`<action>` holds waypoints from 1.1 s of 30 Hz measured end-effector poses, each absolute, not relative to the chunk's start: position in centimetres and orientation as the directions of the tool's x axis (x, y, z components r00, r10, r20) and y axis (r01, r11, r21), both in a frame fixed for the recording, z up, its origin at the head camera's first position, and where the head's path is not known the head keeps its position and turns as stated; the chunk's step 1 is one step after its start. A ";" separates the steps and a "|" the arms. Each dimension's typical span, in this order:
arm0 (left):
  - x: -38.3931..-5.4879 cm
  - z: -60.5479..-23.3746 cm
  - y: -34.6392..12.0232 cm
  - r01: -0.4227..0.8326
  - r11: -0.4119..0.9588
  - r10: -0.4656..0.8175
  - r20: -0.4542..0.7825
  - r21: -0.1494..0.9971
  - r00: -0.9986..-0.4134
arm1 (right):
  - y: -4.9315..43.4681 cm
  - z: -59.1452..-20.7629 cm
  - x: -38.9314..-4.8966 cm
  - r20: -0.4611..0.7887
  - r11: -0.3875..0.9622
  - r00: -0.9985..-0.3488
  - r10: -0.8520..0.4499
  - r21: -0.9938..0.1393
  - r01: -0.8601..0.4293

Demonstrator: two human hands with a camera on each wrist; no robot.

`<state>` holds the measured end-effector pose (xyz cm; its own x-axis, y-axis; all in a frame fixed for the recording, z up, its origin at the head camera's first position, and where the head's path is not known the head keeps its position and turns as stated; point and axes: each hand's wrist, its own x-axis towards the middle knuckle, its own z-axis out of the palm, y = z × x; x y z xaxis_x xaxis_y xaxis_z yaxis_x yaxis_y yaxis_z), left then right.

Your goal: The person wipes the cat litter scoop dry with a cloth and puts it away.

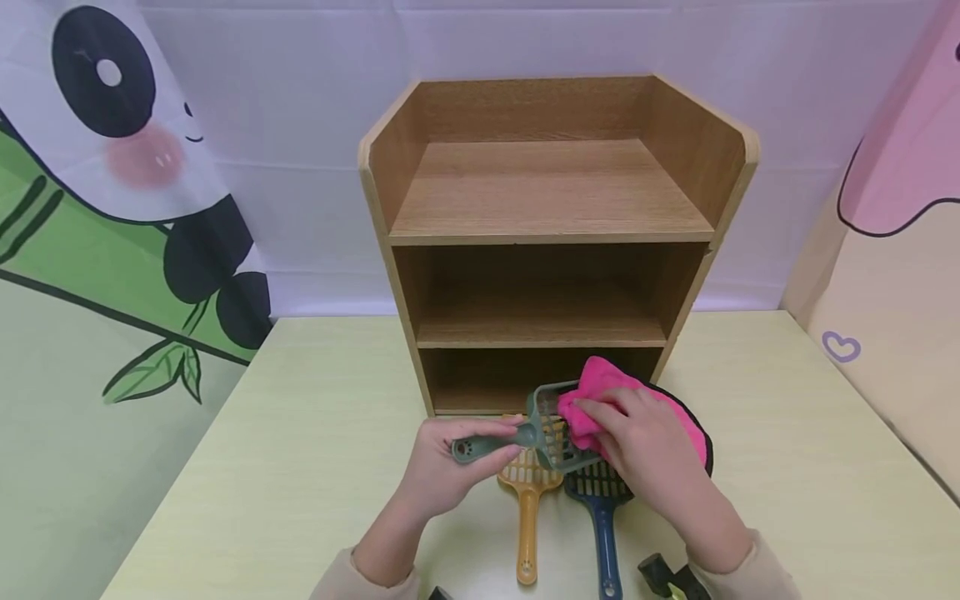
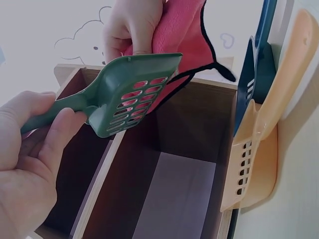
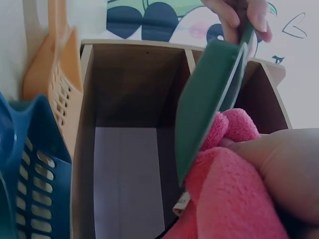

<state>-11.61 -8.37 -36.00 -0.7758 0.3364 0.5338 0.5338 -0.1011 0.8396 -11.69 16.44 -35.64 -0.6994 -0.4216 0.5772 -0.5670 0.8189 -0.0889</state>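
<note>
My left hand (image 1: 450, 462) grips the handle of a green slotted litter scoop (image 2: 122, 94), holding it up in front of the shelf. In my right hand (image 1: 645, 442) is a bunched pink cloth (image 1: 600, 375) with a black edge, pressed into the scoop's basket. The right wrist view shows the cloth (image 3: 224, 184) against the inner side of the green scoop (image 3: 204, 99). Below them on the table lie an orange litter scoop (image 1: 528, 517) and a dark blue one (image 1: 604, 533), handles toward me; the hands and green scoop partly cover their heads.
A wooden shelf (image 1: 551, 237) with three levels stands behind the hands. Near my right forearm a small black object (image 1: 660, 575) sits at the table's front. The pale table (image 1: 315, 467) spreads to both sides, with printed cloth (image 1: 300, 100) behind.
</note>
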 end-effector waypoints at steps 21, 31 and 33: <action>-12.0 -36.8 -8.0 0.617 -0.135 0.344 0.620 0.775 -0.705 | 15.4 -35.2 -10.5 0.657 0.724 -0.610 -0.443 -0.139 -0.676; -11.7 -36.5 -7.9 0.622 -0.098 0.342 0.614 0.777 -0.712 | 15.5 -36.1 -11.2 0.624 0.782 -0.648 -0.437 -0.093 -0.616; -11.7 -36.5 -8.0 0.613 -0.094 0.330 0.605 0.784 -0.724 | 15.7 -36.1 -11.3 0.617 0.794 -0.659 -0.430 -0.090 -0.602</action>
